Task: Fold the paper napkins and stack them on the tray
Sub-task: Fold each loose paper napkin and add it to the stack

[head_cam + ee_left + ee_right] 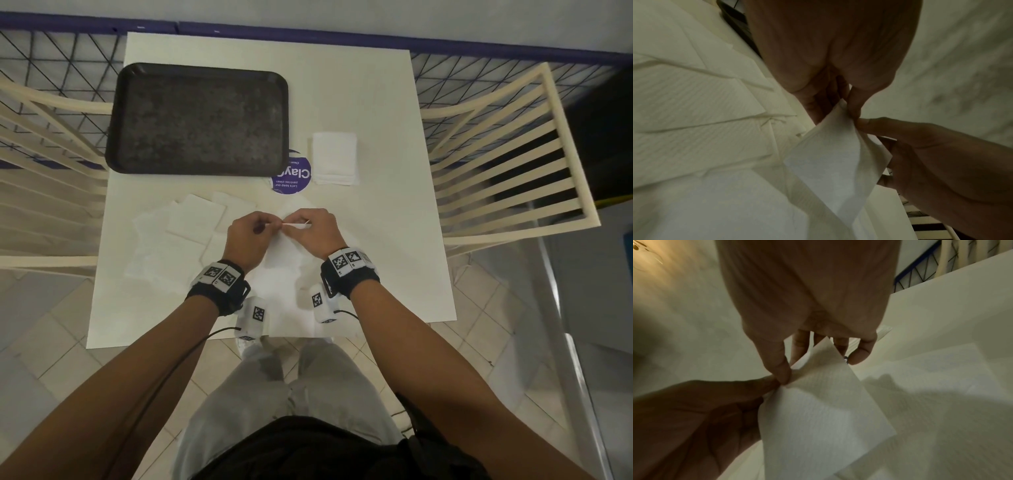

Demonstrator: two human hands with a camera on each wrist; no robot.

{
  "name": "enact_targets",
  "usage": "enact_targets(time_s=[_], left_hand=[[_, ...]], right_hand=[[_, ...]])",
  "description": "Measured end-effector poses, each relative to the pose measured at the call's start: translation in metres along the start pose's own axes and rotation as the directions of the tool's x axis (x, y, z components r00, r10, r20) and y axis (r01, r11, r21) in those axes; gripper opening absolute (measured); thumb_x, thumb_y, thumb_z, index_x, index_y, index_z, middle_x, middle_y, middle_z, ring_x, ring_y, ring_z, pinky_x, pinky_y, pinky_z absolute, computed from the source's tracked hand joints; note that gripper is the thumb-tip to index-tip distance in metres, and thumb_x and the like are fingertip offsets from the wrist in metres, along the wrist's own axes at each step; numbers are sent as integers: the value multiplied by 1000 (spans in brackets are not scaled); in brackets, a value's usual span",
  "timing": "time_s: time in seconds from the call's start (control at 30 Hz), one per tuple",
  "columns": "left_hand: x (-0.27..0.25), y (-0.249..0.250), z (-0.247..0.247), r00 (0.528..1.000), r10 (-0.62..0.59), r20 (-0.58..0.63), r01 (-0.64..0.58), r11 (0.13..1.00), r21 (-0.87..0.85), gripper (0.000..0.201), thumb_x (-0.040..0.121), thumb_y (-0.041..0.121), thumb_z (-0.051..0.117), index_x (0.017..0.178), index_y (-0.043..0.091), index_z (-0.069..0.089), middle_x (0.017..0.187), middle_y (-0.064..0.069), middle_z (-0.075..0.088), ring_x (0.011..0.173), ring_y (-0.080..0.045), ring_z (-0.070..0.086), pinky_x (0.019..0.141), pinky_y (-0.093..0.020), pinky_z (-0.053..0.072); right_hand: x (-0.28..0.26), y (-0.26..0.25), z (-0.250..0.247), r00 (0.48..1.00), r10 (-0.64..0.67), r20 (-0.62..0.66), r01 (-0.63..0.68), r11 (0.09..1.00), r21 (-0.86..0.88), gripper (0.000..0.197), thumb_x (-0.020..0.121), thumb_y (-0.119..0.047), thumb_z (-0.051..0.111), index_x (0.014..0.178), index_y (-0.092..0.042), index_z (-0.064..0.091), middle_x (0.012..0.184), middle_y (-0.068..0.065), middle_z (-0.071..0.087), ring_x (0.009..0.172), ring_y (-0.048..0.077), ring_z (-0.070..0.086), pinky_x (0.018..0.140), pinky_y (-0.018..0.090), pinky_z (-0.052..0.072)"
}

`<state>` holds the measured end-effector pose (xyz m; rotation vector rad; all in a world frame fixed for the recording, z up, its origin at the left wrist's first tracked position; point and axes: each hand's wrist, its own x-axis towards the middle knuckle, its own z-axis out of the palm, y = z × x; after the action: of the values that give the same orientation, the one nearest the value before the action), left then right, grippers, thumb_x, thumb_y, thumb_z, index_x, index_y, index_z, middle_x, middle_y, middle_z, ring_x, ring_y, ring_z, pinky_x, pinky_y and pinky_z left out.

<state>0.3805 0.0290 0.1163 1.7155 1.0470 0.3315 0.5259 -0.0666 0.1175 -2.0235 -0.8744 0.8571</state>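
**Both hands pinching one napkin edge above the counter**

I hold my left hand (247,236) and right hand (310,229) close together, each pinching the top edge of one napkin (818,410) so it hangs clear of the counter (376,102), probably to align its corners for a fold. Loose napkins (195,219) lie to my left; a folded stack (335,158) waits beside the empty tray (113,137), not yet on it.
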Motion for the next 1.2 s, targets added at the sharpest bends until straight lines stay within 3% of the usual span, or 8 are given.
enact_targets(time_s=[0.07,0.2,0.33,0.43,0.67,0.93,1.1,1.2], left_hand=[[-1,0,-2,1000,6,5,-6,1000,-2,5,96,19,71,95,22,74,92,11,73,87,-10,66,72,-5,46],[-3,3,-2,999,19,-47,-19,1000,17,3,96,20,71,97,19,74,95,6,73,88,-13,65,78,-14,48],[-5,2,-5,993,47,-110,-46,999,15,2,97,17,69,96,19,70,94,5,72,84,-13,63,75,-13,46],[-7,1,-5,990,77,-121,-73,997,30,5,99,15,66,97,19,67,95,7,70,85,-11,62,72,-5,43],[-5,4,-2,982,100,-160,-96,995,32,4,102,11,56,104,12,60,102,2,67,91,-15,59,76,-15,45],[-1,6,-5,975,60,-214,-56,998,24,8,104,12,55,108,10,60,104,1,65,94,-20,59,85,-30,49],[-2,11,-4,984,15,-178,-23,999,-47,23,107,32,51,123,17,59,105,2,65,83,-15,64,70,-18,50],[-1,10,-1,995,-31,-95,27,998,-53,28,108,36,48,126,18,58,98,3,69,65,-19,68,57,-23,56]], right_hand=[[0,0,0,1000,4,-3,-4,1000,2,8,83,-29,77,90,-25,80,90,-15,76,91,-3,66,85,16,49],[-2,0,-12,1000,22,4,-22,999,39,8,86,-20,76,92,-18,80,92,-10,76,82,-13,60,74,1,40],[0,9,-25,994,113,-7,-112,988,107,5,86,-22,75,89,-23,80,75,-17,71,69,-2,61,73,15,47],[-1,10,-31,992,122,-17,-119,984,133,6,87,-19,76,90,-17,80,61,-18,66,60,-3,60,65,11,44],[-4,1,-24,989,141,-38,-128,963,236,9,91,-22,71,97,-16,76,82,2,73,60,11,63,65,16,50],[-15,-5,-25,977,203,72,-210,970,125,4,91,-14,65,89,-14,69,72,2,72,50,8,63,55,10,45],[-3,-3,-34,986,163,-17,-162,985,50,5,92,-15,65,90,-19,68,76,3,72,52,2,60,66,18,49],[16,-1,-50,980,163,-113,-160,987,32,7,92,-17,64,94,-20,70,84,1,72,69,12,65,77,27,54]])
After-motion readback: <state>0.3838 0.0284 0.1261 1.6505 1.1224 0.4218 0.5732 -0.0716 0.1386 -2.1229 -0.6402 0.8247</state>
